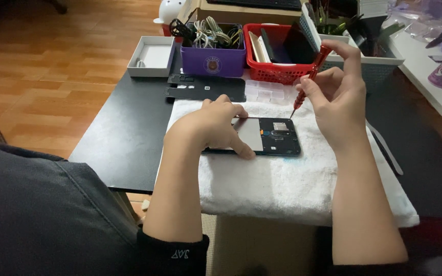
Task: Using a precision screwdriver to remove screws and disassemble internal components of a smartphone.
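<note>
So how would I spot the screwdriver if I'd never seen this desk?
Find the white towel spread over the black table. An opened phone lies on it, and the right hand holds the screwdriver tilted above the phone's top edge. It is the only slim red tool with a thin metal tip.
</note>
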